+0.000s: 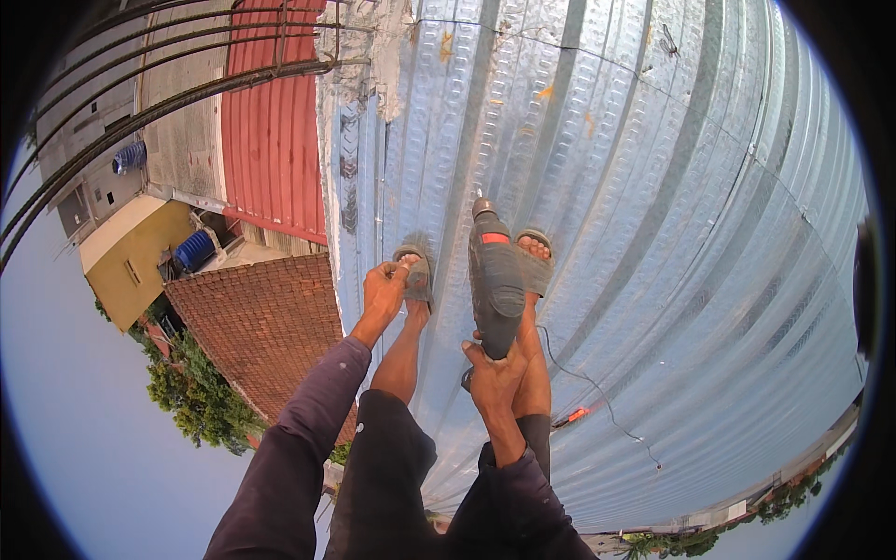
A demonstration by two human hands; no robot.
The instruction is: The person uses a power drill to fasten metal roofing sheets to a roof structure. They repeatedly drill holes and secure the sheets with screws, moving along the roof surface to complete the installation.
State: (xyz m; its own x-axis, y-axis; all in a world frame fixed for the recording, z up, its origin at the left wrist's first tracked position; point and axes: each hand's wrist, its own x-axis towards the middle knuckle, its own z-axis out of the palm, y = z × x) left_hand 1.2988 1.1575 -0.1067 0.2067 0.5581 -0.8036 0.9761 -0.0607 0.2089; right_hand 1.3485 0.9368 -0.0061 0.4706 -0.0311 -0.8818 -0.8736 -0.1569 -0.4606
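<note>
The right hand (495,378) grasps a drill (497,280) at its rear; the drill extends ahead of that hand, bit pointing away. Left of the drill, the left hand (381,291) has its fingertips drawn together; whether they hold something small I cannot tell. Ridged metal sheeting (644,271) spreads below both hands.

Ribbed metal sheeting (709,280) bears a dark wire (609,403), a red-orange object (579,413) — and two sandalled feet (535,273).
</note>
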